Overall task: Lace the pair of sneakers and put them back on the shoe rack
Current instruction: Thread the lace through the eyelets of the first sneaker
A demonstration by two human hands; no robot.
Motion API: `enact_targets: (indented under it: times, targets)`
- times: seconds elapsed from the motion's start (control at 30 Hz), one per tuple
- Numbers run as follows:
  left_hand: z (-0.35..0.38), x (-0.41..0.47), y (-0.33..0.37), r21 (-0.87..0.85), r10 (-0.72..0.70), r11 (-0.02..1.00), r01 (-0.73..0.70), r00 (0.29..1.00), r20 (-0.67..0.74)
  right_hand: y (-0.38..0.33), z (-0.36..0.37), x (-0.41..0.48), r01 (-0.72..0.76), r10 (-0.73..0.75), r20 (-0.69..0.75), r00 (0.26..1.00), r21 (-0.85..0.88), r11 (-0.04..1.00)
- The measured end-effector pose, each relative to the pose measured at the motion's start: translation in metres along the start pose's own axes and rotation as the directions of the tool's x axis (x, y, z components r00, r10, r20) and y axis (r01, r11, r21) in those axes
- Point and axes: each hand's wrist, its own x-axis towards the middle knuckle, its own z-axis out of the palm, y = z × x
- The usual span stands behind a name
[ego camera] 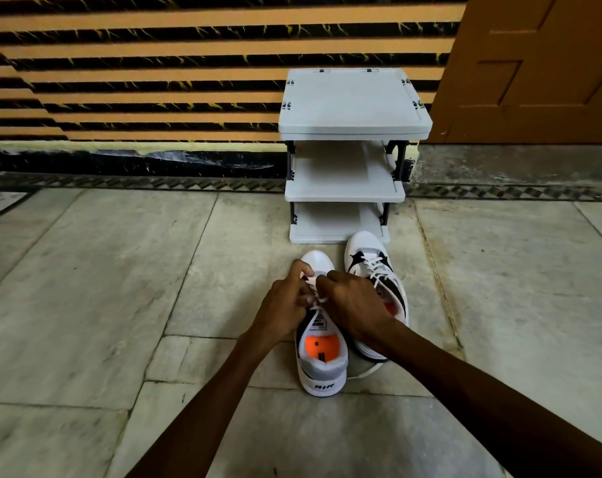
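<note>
Two white sneakers with black and grey panels stand side by side on the floor, toes pointing at the rack. The left sneaker (322,363) shows an orange insole and "AIR" on its heel. My left hand (286,301) and my right hand (353,301) meet over its tongue, each pinching the white lace (318,298). The right sneaker (368,257) sits partly under my right hand, its lace crossed through the eyelets, with a loose lace end trailing on the floor by its heel. The grey three-shelf shoe rack (353,122) stands just beyond the toes, its shelves bare.
The rack stands against a wall with orange and black stripes (154,63). A brown wooden door (541,63) is to the right of the rack. The floor is pale stone tile (103,288) with a patterned border strip along the wall.
</note>
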Motion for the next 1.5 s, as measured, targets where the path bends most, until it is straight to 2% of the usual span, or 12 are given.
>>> enact_targets:
  times: [0.1,0.17,0.3,0.47,0.6,0.8,0.93,1.07,1.13,1.27,1.4,1.5]
  targets:
    - [-0.004,0.003,0.002,-0.219,-0.182,0.959,0.182,0.983,0.021,-0.002,0.001,-0.004,-0.021,0.021,-0.027,0.999,0.013,1.0]
    - [-0.008,0.008,0.004,-0.338,-0.297,0.881,0.332,0.943,0.151,-0.006,0.002,-0.004,-0.036,0.037,-0.035,0.999,0.028,0.999]
    - [-0.014,0.015,0.01,-0.396,-0.356,0.786,0.476,0.871,0.339,-0.008,0.002,-0.005,-0.078,0.082,-0.043,0.996,0.093,0.993]
    - [-0.007,0.017,0.004,-0.383,-0.391,0.824,0.418,0.908,0.152,-0.01,-0.006,-0.008,-0.143,0.136,0.058,0.989,0.139,0.98]
    - [-0.008,0.016,-0.016,-0.014,-0.275,0.961,0.277,0.949,-0.152,-0.005,-0.019,-0.02,-0.21,0.191,0.104,0.976,0.213,0.954]
    - [-0.003,0.012,-0.02,-0.06,-0.232,0.973,0.224,0.957,-0.176,0.006,-0.023,-0.039,-0.312,0.235,0.235,0.943,0.382,0.87]
    - [-0.003,0.013,-0.025,-0.35,-0.341,0.886,0.304,0.939,-0.051,0.006,-0.031,-0.03,-0.486,0.366,0.322,0.873,0.534,0.692]
    - [-0.01,0.01,-0.024,-0.578,-0.394,0.734,0.357,0.917,0.067,-0.002,-0.032,-0.018,-0.589,0.455,0.438,0.775,0.762,0.268]
    - [-0.01,0.01,-0.022,-0.603,-0.4,0.715,0.353,0.914,0.061,-0.006,-0.03,-0.011,-0.587,0.475,0.459,0.751,0.793,0.162]
    - [-0.004,0.014,-0.024,-0.44,-0.394,0.837,0.324,0.916,-0.074,-0.012,-0.025,-0.001,-0.589,0.435,0.539,0.721,0.808,-0.024]
    - [-0.002,0.017,-0.026,-0.107,-0.295,0.954,0.28,0.94,-0.173,-0.015,-0.015,0.001,-0.625,0.467,0.537,0.703,0.779,0.046]
    - [-0.002,0.019,-0.021,0.171,-0.313,0.923,0.346,0.93,-0.191,-0.016,-0.007,-0.005,-0.653,0.523,0.504,0.688,0.743,0.143]
